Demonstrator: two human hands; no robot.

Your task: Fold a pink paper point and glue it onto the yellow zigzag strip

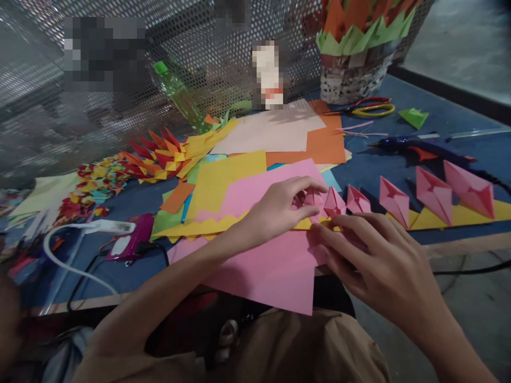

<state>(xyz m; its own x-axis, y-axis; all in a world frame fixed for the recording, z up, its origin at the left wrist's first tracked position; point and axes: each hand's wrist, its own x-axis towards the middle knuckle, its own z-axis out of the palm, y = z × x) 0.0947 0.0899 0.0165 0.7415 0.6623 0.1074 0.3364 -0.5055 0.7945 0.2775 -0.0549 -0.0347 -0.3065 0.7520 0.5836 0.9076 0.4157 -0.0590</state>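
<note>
A long yellow paper strip (433,218) with a zigzag edge runs across the table's front side. Several pink folded paper diamonds (394,201) stand in a row along its right part, larger toward the right end. My left hand (279,205) curls its fingers and thumb around a small pink folded paper piece (314,198) at the row's left end. Just below, my right hand (379,260) has its fingertips closed at the strip's lower edge, partly hiding it. Pink paper sheets (271,276) lie under the strip and hang over the table edge.
Behind are paper sheets (271,127), scissors (371,109), a dark blue glue gun (415,146) and a woven basket (351,74). A green bottle (179,96) leans against the perforated metal panel. To the left lie a purple power adapter (130,239) with cables and colourful folded paper (159,154).
</note>
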